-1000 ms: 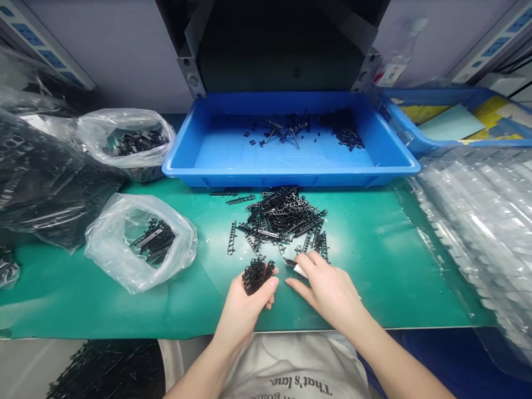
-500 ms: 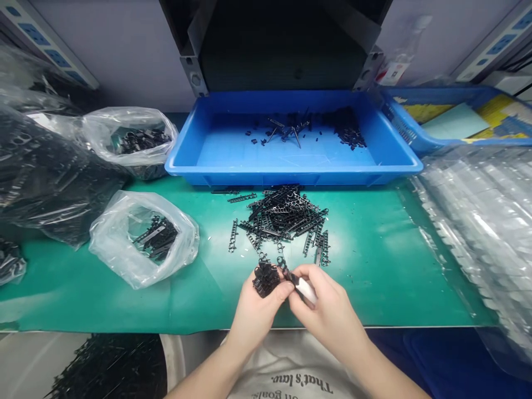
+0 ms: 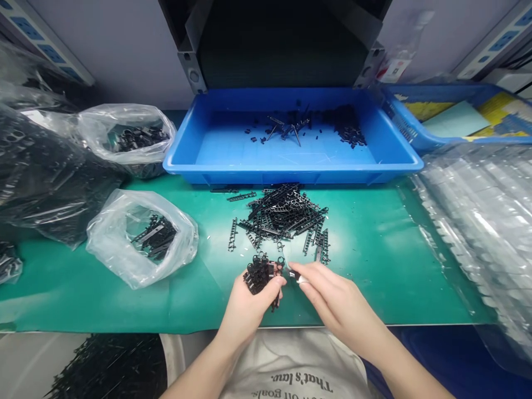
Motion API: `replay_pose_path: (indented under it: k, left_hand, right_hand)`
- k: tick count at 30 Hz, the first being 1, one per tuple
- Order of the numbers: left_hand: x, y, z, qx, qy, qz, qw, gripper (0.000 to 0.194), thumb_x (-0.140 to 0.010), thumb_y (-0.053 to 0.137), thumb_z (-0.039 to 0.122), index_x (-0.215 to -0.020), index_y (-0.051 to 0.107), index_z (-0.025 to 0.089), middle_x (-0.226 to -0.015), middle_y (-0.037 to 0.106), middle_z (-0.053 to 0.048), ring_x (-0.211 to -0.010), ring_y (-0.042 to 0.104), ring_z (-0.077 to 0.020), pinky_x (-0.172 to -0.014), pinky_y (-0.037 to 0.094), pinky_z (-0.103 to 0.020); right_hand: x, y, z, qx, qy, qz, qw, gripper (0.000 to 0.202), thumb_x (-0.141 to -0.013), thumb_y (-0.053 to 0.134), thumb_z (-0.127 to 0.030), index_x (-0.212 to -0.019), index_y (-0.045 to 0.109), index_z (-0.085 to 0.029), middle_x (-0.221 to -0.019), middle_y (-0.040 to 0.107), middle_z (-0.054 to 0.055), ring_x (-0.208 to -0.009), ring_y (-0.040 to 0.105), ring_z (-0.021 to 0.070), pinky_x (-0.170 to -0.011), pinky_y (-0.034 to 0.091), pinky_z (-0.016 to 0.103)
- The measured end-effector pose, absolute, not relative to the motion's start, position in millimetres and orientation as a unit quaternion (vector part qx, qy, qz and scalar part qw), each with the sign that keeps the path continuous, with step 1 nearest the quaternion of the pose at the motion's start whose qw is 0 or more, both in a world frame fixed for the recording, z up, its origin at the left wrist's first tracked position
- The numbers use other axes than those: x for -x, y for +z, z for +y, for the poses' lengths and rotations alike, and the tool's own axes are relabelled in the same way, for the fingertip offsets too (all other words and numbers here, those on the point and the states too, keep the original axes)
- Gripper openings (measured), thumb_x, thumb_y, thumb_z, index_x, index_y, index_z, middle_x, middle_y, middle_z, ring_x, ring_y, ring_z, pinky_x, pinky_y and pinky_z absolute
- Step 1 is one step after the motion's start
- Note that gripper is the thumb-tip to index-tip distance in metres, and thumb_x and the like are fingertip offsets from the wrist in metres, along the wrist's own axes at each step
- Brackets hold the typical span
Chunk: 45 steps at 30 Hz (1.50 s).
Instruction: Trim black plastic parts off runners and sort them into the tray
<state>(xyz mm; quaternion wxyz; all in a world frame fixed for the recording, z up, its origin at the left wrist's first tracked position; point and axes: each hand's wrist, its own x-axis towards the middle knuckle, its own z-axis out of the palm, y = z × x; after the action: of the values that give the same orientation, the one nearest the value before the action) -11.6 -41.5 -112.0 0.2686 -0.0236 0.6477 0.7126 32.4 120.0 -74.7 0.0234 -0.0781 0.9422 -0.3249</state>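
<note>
My left hand [image 3: 245, 302] is closed around a bunch of black plastic strips with small rings [image 3: 258, 272]. One ringed strip sticks out by its thumb, toward the other hand. In my right hand [image 3: 332, 291] is a small knife [image 3: 295, 275] with a white and black handle, pinched between thumb and fingers. Its thin blade points up and away, close to the outstanding strip; whether they touch I cannot tell. Just beyond both hands lies a loose pile of similar black strips [image 3: 286, 213] on the green mat [image 3: 374, 249].
A blue tray [image 3: 291, 176] with black bits stands behind the pile. To the left are an open plastic bag of strips [image 3: 103, 244], another open bag [image 3: 100, 116] and a large full bag [image 3: 54, 177]. Clear plastic trays [image 3: 486, 221] are stacked at right. A bin [image 3: 172, 354] sits below left.
My hands have moved apart. The left has shifted slightly left with its bunch, and the right has drawn back a little to the right with the knife, whose blade now shows.
</note>
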Motion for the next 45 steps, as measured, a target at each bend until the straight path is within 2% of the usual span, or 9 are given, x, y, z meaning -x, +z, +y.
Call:
replay_pose_path:
  k: [8,17,23,31,34,36,38,41,45]
  left_hand:
    - [18,-101,-43,-0.027,0.677,0.674,0.296,0.019,-0.078,0.053,0.028,-0.064,0.051,0.015,-0.053,0.048,0.003,-0.052,0.044,-0.0092,-0.052,0.038,-0.022]
    - [17,-101,-41,-0.010,0.664,0.687,0.296,0.016,-0.074,0.054,0.025,-0.062,0.049,0.016,-0.049,0.045,0.005,-0.047,0.042,-0.0088,-0.048,0.036,-0.021]
    - [18,-92,-38,0.011,0.640,0.709,0.296,0.017,-0.070,0.057,0.025,-0.059,0.048,0.016,-0.045,0.043,0.005,-0.043,0.040,-0.0084,-0.043,0.035,-0.020]
    - [11,-101,-39,0.031,0.685,0.666,0.295,0.022,-0.076,0.054,0.029,-0.061,0.049,0.014,-0.042,0.042,0.005,-0.039,0.039,-0.0072,-0.039,0.033,-0.019]
    - [13,-98,-39,0.067,0.738,0.617,0.265,0.018,-0.075,0.058,0.029,-0.070,0.054,0.013,-0.048,0.050,0.003,-0.041,0.043,-0.0072,-0.043,0.037,-0.020]
    - [16,-95,-39,0.092,0.769,0.578,0.258,0.019,-0.072,0.063,0.028,-0.076,0.056,0.011,-0.059,0.057,0.000,-0.047,0.049,-0.0082,-0.047,0.040,-0.020]
    - [18,-94,-40,0.111,0.789,0.541,0.272,0.023,-0.068,0.067,0.028,-0.079,0.057,0.011,-0.068,0.061,-0.003,-0.054,0.053,-0.0099,-0.052,0.044,-0.022]
    - [18,-95,-40,0.136,0.801,0.503,0.294,0.027,-0.064,0.071,0.026,-0.081,0.057,0.011,-0.071,0.063,-0.004,-0.060,0.056,-0.0116,-0.057,0.046,-0.024]
    - [18,-95,-41,0.156,0.804,0.487,0.304,0.028,-0.062,0.073,0.025,-0.081,0.058,0.011,-0.071,0.062,-0.004,-0.061,0.056,-0.0118,-0.058,0.046,-0.024]
  right_hand:
    - [-32,-76,120,0.128,-0.311,0.942,0.009,0.032,-0.090,0.033,-0.023,-0.116,0.051,-0.018,-0.094,0.063,0.005,-0.078,0.059,0.0167,-0.065,0.050,0.030]
    - [-36,-81,116,0.114,-0.287,0.951,-0.034,0.031,-0.090,0.034,-0.023,-0.114,0.054,-0.017,-0.088,0.064,0.005,-0.074,0.060,0.0159,-0.060,0.049,0.027]
    - [-38,-81,111,0.106,-0.296,0.949,-0.024,0.032,-0.090,0.033,-0.022,-0.114,0.053,-0.016,-0.091,0.064,0.006,-0.076,0.060,0.0164,-0.062,0.049,0.027]
    - [-41,-91,106,0.074,-0.285,0.954,-0.058,0.031,-0.090,0.034,-0.024,-0.116,0.050,-0.015,-0.085,0.064,0.006,-0.072,0.060,0.0165,-0.056,0.046,0.026]
    - [-35,-96,113,0.035,-0.279,0.957,-0.078,0.034,-0.088,0.040,-0.034,-0.114,0.049,-0.015,-0.087,0.064,0.007,-0.074,0.061,0.0172,-0.059,0.046,0.026]
    - [-24,-98,120,-0.024,-0.226,0.970,-0.087,0.034,-0.085,0.044,-0.040,-0.108,0.051,-0.015,-0.091,0.064,0.008,-0.073,0.062,0.0189,-0.058,0.046,0.027]
    - [-11,-98,125,-0.091,-0.142,0.984,-0.056,0.033,-0.082,0.047,-0.045,-0.097,0.054,-0.016,-0.088,0.065,0.007,-0.067,0.063,0.0207,-0.051,0.042,0.027]
    - [7,-90,127,-0.150,-0.040,0.988,0.029,0.032,-0.078,0.050,-0.048,-0.082,0.054,-0.017,-0.076,0.065,0.007,-0.057,0.062,0.0219,-0.043,0.034,0.026]
    - [16,-80,127,-0.146,0.002,0.986,0.085,0.022,-0.081,0.046,-0.038,-0.080,0.055,-0.018,-0.071,0.065,0.009,-0.058,0.063,0.0241,-0.042,0.029,0.026]
